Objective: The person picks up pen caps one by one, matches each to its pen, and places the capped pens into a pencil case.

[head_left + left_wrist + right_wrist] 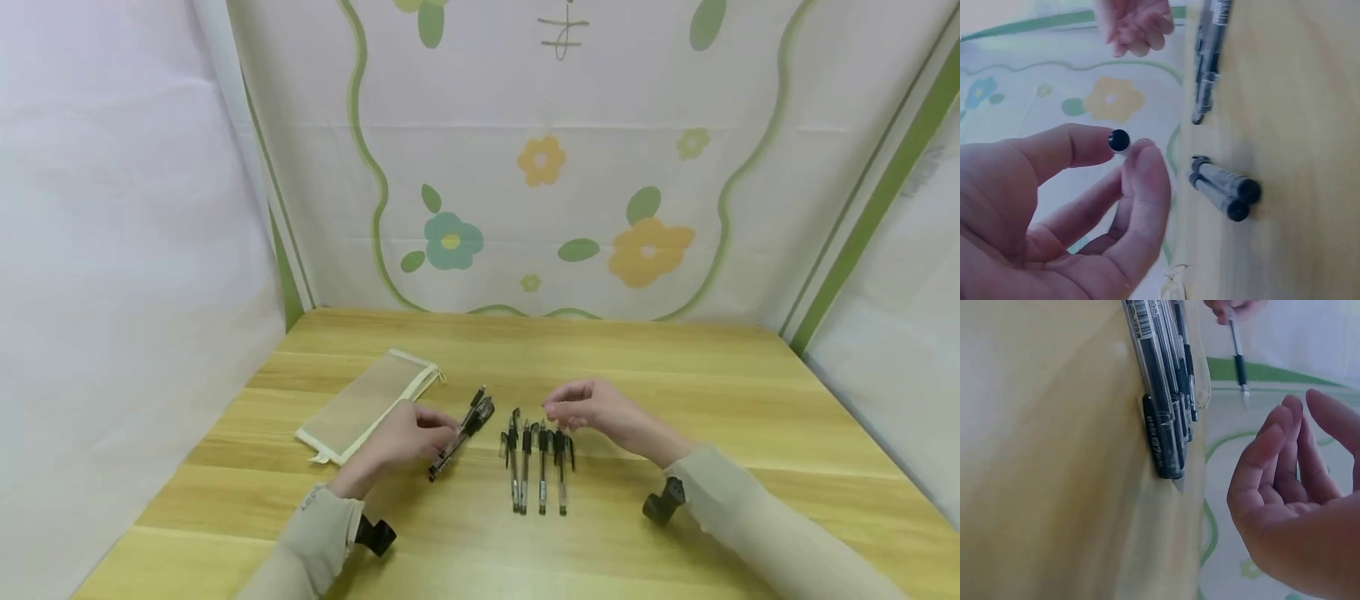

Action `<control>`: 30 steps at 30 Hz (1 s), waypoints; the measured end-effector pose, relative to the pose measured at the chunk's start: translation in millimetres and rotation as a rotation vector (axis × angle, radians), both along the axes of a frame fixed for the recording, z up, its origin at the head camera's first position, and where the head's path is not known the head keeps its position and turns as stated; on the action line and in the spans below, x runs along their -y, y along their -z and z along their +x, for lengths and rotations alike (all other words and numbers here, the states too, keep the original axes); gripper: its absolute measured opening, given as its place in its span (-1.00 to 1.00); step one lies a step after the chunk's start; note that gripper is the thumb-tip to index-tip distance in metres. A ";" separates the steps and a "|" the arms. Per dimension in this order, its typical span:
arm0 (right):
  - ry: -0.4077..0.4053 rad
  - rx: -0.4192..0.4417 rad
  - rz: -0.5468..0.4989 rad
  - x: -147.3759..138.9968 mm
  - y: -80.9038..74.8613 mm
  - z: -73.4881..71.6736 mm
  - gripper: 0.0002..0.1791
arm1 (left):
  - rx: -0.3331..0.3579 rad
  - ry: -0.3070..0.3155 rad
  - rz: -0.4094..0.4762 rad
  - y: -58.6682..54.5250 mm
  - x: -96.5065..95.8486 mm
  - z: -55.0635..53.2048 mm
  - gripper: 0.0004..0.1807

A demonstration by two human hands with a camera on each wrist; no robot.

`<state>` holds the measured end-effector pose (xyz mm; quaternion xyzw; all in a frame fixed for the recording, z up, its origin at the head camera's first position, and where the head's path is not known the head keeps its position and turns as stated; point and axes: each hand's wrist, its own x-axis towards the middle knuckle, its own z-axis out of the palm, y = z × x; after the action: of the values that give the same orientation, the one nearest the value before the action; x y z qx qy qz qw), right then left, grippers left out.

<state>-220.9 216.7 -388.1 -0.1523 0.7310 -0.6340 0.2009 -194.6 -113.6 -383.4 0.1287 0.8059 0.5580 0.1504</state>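
My left hand (408, 433) pinches a pen (1119, 140) between thumb and fingertips; in the left wrist view its dark round end faces the camera. In the right wrist view the same pen (1239, 365) shows a clear barrel, dark grip and pale tip. Two more pens (1225, 190) lie side by side on the table below that hand. My right hand (611, 417) is raised at the far end of a row of several uncapped pens (542, 475), fingers loosely bent and holding nothing. A black cap (1160, 437) lies beside the nearest pen of that row.
A beige zippered pencil pouch (367, 404) lies at the left on the wooden table (645, 533). Behind the table hangs a white curtain (480, 142) with flower prints, and white cloth closes off both sides. Each wrist carries a small black camera (375, 536).
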 end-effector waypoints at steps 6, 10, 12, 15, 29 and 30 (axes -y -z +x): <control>-0.056 -0.151 0.169 18.9 -2.8 -10.3 -0.59 | 0.051 -0.028 0.147 -2.0 5.9 -2.5 -0.60; -0.116 -0.239 0.243 25.8 0.3 -14.9 -0.66 | 0.074 -0.024 0.208 -2.1 3.3 -2.4 -0.57; -0.143 -0.264 0.264 29.8 1.1 -18.1 -0.66 | 0.075 -0.021 0.224 -1.9 2.3 -2.3 -0.57; -0.182 -0.277 0.295 38.0 2.5 -24.6 -0.66 | 0.069 -0.013 0.240 -1.7 2.6 -2.2 -0.59; -0.342 -0.356 0.327 61.9 16.0 -38.3 -0.81 | 0.085 0.010 0.281 -4.2 2.6 -1.2 -0.57; -0.343 -0.363 0.333 62.5 16.3 -38.0 -0.81 | 0.085 0.012 0.281 -4.4 2.4 -1.0 -0.57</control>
<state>-258.8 154.2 -404.4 -0.3493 0.8125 -0.4248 0.1934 -195.6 -116.0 -379.0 0.1296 0.7118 0.6695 0.1684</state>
